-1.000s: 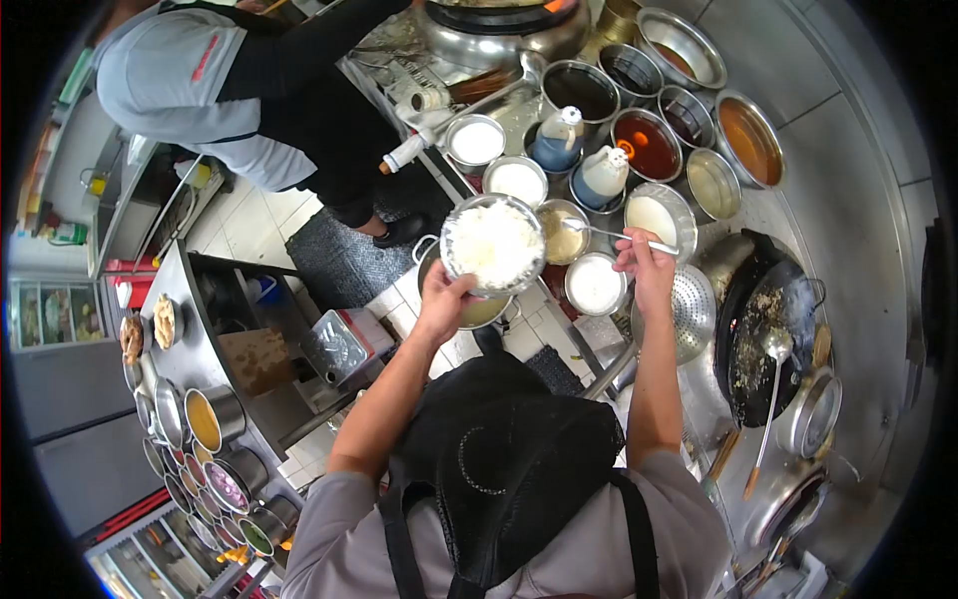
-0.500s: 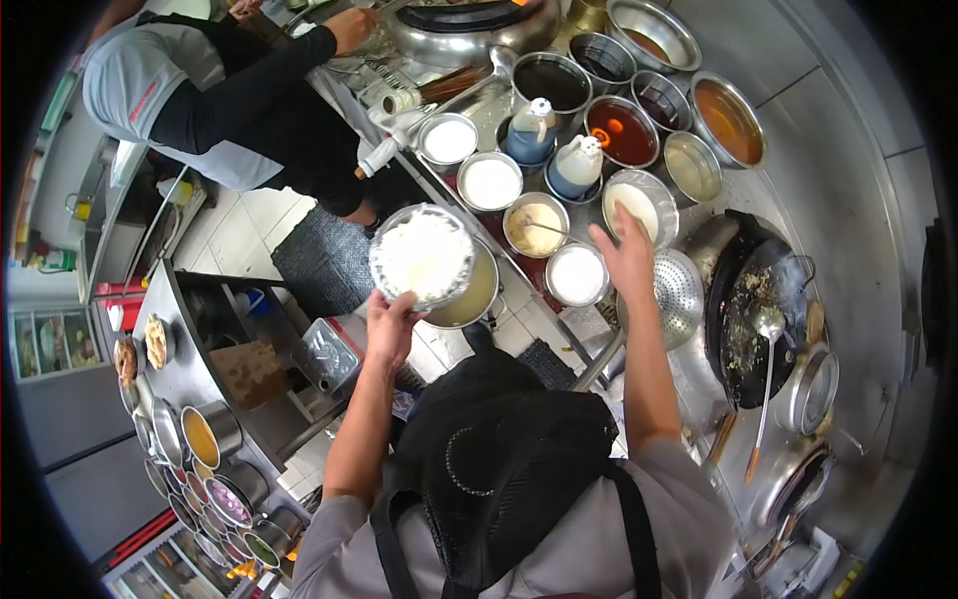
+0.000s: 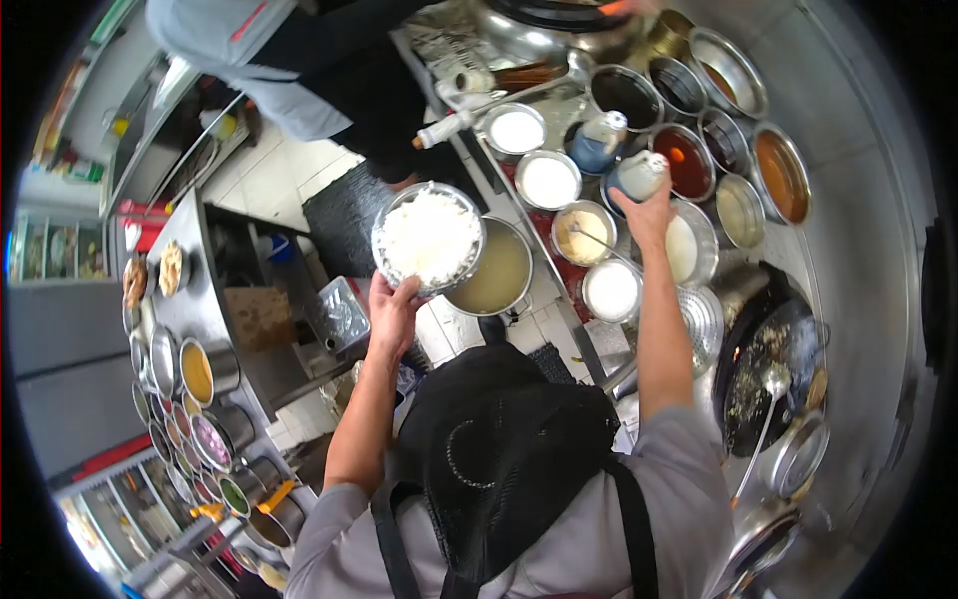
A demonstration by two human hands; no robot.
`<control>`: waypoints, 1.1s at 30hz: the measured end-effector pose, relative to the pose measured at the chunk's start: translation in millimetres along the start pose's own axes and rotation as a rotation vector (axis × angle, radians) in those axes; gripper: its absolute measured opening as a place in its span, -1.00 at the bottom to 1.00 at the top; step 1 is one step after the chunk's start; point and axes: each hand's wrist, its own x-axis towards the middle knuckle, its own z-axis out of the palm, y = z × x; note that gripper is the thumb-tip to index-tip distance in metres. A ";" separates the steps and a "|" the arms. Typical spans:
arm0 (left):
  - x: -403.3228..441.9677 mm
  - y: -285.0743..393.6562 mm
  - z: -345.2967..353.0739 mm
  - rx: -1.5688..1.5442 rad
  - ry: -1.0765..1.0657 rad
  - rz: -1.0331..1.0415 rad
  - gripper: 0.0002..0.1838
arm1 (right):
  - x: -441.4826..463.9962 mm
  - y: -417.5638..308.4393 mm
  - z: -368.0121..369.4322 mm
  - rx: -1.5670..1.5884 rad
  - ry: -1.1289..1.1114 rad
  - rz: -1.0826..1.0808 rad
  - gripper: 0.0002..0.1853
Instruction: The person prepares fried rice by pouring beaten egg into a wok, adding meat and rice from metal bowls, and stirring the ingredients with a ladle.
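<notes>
My left hand [image 3: 396, 317] holds a metal bowl [image 3: 384, 272] by its near rim, thumb on top. White rice [image 3: 429, 238] is heaped in it. My right hand [image 3: 647, 218] is closed around a plastic squeeze bottle [image 3: 639, 175] with dark contents, which stands among the seasoning pots. Close by are a second squeeze bottle [image 3: 597, 142], a bowl of yellowish powder with a spoon [image 3: 577, 240] and bowls of white powder [image 3: 548, 180]. A bowl of pale liquid [image 3: 683, 250] lies partly behind my right wrist.
At right, a black wok [image 3: 743, 394] holds bits of food and a ladle [image 3: 776, 381]. A perforated strainer [image 3: 702, 324] sits beside it. A large pot of cloudy liquid [image 3: 491, 275] is below the rice bowl. Another person [image 3: 299, 80] stands at upper left.
My right hand has moved from over the bowl of pale liquid to the squeeze bottle and closed on it. My left hand still holds the rice bowl. The view has shifted.
</notes>
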 end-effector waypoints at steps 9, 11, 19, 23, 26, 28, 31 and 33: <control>8.8 -2.0 -14.2 -0.038 0.009 0.024 -0.64 | -7.5 -48.3 -48.1 0.088 0.182 -0.156 -0.07; 8.7 -3.2 -17.6 -0.047 0.006 0.022 -0.63 | -13.5 -67.4 -79.4 0.247 0.128 -0.195 -0.16; 2.9 -8.8 -31.6 -0.105 0.053 0.047 -0.59 | -55.7 -157.6 -148.3 1.050 -0.372 -0.549 -0.04; -1.1 -18.6 -50.6 -0.129 0.081 0.133 -0.60 | -84.3 -162.7 -109.8 0.884 -0.982 -0.321 0.12; -18.2 -15.3 -58.7 -0.018 0.177 0.224 -0.68 | -116.3 -167.5 -37.2 0.624 -1.319 -0.276 0.15; -28.9 -20.0 -76.5 0.090 0.242 0.273 -0.72 | -147.1 -172.6 -1.5 0.538 -1.506 -0.133 0.03; -43.0 -39.3 -112.4 0.331 0.394 0.301 -0.82 | -183.3 -171.3 43.2 0.357 -1.611 -0.112 -0.02; -62.7 -42.5 -127.8 0.375 0.444 0.352 -0.80 | -208.9 -177.5 60.3 0.332 -1.658 -0.092 -0.02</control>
